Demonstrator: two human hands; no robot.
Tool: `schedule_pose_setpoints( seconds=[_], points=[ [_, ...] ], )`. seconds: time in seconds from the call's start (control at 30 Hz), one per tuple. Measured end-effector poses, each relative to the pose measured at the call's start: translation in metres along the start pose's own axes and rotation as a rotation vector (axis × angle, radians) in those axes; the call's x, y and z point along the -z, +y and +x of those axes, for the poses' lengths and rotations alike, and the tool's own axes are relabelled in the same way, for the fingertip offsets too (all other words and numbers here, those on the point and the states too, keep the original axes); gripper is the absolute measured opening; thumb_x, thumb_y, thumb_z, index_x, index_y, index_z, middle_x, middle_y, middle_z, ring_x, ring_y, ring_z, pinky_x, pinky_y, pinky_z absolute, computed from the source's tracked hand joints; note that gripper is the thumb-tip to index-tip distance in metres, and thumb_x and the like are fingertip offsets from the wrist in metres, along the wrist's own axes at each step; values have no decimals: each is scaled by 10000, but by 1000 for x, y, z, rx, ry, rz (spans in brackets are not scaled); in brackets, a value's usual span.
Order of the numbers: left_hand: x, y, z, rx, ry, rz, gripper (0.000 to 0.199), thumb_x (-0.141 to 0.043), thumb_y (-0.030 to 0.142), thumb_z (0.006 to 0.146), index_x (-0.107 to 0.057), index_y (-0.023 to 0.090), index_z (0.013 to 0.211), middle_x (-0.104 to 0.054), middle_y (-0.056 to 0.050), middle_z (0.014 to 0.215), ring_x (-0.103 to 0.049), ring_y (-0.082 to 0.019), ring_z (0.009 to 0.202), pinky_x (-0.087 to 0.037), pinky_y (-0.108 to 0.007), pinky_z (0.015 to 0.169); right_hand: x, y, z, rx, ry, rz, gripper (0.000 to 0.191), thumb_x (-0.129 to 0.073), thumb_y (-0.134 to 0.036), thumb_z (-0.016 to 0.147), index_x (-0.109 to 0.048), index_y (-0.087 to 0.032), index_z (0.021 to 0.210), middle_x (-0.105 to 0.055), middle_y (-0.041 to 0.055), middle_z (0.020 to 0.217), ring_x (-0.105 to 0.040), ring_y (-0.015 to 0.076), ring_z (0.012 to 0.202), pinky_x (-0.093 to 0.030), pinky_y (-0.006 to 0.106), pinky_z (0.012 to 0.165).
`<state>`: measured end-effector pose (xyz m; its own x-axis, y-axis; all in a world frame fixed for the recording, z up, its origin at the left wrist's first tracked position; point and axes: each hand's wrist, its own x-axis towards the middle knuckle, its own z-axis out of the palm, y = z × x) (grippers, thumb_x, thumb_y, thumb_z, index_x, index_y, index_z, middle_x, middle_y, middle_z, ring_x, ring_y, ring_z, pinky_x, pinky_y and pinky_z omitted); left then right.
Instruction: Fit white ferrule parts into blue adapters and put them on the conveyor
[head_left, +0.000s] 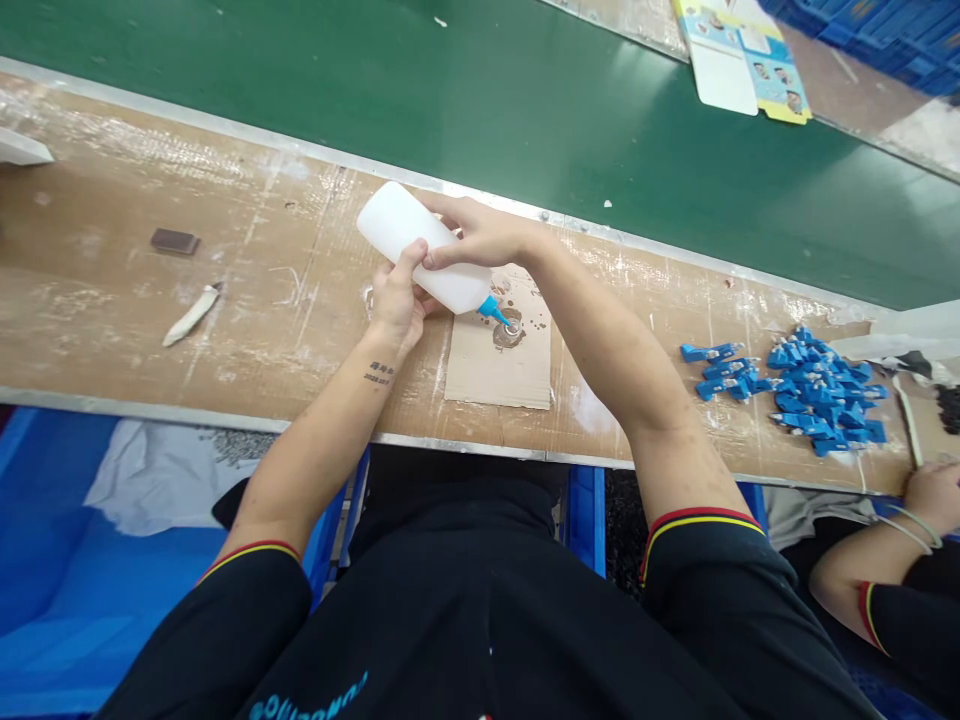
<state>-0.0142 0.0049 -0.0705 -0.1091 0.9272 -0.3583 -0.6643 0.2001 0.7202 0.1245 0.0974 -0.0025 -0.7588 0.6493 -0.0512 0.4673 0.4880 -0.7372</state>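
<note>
A white squeeze bottle (405,222) with a blue nozzle (493,309) lies tilted between both of my hands, its tip pointing down to the right. My left hand (400,300) is closed round the bottle's near side, thumb on top. From the far side my right hand (480,232) grips it too, with the thumb across the body. Beneath the nozzle is a piece of cardboard (499,380) bearing a wet, clear puddle (508,335) and several dark spots. The nozzle tip is at a small ring-like shape in the puddle; whether they touch I cannot tell.
Several blue plastic parts (825,390) are heaped on the bench's right. A dark block (175,241) and a white-wrapped tool (192,315) lie left. Behind runs a green surface (337,80) with a printed card (724,70). A co-worker's hand (934,497) rests at the right edge.
</note>
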Motion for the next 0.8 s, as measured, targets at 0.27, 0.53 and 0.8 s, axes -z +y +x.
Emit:
schedule_pose_setpoints(
  seconds=[0.27, 0.53, 0.8],
  points=[
    [3, -2, 4, 41, -46, -54, 596, -895, 418, 770, -661, 302, 1305, -837, -34, 1025, -812, -297, 1084, -678, -320, 809, 0, -5, -1, -37, -5, -1, 722, -703, -539, 648, -708, -370, 1351, -802, -19, 1288, -636, 260, 1348, -558, 333, 1007],
    [-5, 7, -3, -1, -3, -16, 404, -809, 364, 850, -720, 295, 1237, -836, -30, 1032, -785, -260, 1111, -670, -260, 726, 8, -8, 0, -18, -63, 62, 764, -761, -528, 699, -645, -310, 1422, -753, 3, 1387, -656, 256, 1222, -570, 375, 1002],
    [-5, 18, -8, 45, 37, -97, 383, -734, 450, 923, -709, 261, 1255, -829, -56, 1055, -784, -262, 1098, -687, -279, 691, 16, -14, 5, -44, -79, 167, 800, -679, -810, 781, -703, -256, 1357, -766, -2, 1365, -646, 209, 1175, -560, 327, 970]
  ],
)
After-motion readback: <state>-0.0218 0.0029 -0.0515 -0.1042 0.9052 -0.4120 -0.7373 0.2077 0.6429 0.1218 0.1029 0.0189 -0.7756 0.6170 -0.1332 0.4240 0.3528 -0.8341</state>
